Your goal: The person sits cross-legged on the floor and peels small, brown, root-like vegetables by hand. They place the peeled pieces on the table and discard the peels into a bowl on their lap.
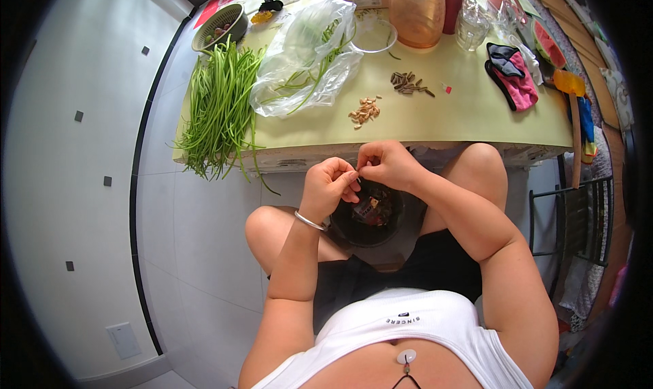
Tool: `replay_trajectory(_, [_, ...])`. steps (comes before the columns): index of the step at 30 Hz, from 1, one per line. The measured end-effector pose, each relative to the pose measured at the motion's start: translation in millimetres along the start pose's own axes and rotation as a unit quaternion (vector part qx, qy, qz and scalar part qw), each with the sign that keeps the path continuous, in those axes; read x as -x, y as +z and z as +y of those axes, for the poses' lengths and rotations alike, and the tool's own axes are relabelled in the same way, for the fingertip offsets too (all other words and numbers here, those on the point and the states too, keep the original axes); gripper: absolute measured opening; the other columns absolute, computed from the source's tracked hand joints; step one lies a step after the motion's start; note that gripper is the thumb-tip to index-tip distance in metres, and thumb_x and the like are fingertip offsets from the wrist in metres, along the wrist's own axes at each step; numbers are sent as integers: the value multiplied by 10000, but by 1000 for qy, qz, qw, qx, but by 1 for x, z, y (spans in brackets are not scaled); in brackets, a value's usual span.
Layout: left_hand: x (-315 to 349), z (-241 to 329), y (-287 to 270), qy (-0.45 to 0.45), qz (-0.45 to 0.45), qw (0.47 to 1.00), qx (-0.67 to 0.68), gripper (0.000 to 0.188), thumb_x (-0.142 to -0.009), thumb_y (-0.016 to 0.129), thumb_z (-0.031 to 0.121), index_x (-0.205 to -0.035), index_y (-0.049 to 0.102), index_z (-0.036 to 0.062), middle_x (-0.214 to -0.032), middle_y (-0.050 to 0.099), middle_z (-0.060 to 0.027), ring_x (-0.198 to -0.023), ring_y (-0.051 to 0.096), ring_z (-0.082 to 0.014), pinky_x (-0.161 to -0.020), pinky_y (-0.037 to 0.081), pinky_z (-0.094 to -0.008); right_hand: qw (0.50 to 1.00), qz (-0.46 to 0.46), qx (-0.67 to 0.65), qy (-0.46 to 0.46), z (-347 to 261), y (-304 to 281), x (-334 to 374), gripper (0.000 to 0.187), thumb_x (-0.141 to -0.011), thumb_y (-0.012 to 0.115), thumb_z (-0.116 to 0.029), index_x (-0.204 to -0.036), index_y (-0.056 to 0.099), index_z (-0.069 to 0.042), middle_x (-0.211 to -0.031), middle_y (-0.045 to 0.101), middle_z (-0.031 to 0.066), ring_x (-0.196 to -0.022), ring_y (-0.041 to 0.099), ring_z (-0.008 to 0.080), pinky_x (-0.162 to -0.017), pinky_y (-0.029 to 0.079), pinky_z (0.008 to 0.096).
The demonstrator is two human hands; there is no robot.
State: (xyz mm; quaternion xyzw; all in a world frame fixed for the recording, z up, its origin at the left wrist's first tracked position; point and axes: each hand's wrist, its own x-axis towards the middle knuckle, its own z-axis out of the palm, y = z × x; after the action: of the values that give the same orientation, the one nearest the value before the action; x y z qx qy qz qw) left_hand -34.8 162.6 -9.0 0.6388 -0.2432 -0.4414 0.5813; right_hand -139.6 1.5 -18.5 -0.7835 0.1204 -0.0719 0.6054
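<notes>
Over a dark bin [367, 232] between my knees, my left hand [332, 183] and my right hand [386, 164] meet with pinched fingertips. Both are closed on something tiny that looks like a sunflower seed, mostly hidden by the fingers. Scraps and a crumpled wrapper lie inside the bin. On the table just beyond my hands is a small heap of pale shelled kernels [365, 112]. Farther back and to the right lies a heap of dark, long sunflower seeds [408, 83] in their shells.
Long green stems [221, 110] hang over the table's [462, 127] near left edge, beside a clear plastic bag [299, 69]. A basket [221, 28], an orange jug [416, 14], a glass jar [471, 25] and a pink-and-grey cloth [513, 79] stand or lie around. A dark rack [578, 219] is at right.
</notes>
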Motion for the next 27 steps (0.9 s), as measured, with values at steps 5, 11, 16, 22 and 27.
replay_trajectory(5, [1,-1,5,-43,-9,990,-135,79,-859,634,41,-816,657,-21,-674,649,-58,-515,608,-105,-464,489,-217,980,194,34,-18,2,-26,-20,112,-775,637,-103,-784,643,8,-696,640,101,-644,593,168,-624,473,309])
replay_trajectory(11, [-3,-13,10,-47,-68,932,-353,76,-808,648,17,-841,683,-43,-704,661,-88,-533,633,-140,-491,488,-264,930,312,190,-44,10,-44,-41,94,-791,656,-106,-859,667,-42,-813,635,116,-740,618,297,-679,488,395])
replay_trajectory(16, [-5,-26,6,99,-56,899,-422,117,-783,672,30,-875,673,-42,-786,665,-147,-566,647,-184,-558,516,-298,853,433,289,-40,13,-69,-43,131,-801,643,-92,-926,681,-101,-952,605,104,-896,605,290,-763,492,408])
replay_trajectory(22, [-5,-20,11,102,-67,889,-442,237,-776,732,139,-914,669,-43,-803,670,-173,-678,660,-234,-633,516,-331,838,404,366,10,29,-74,-45,116,-805,609,-94,-904,669,-105,-936,591,92,-930,599,289,-774,499,414])
replay_trajectory(27, [-6,-20,9,106,-36,906,-409,261,-781,736,165,-921,669,-46,-805,670,-170,-698,655,-232,-656,514,-324,821,414,391,41,29,-72,-49,60,-792,660,-111,-850,646,-100,-903,606,67,-876,612,284,-731,494,405])
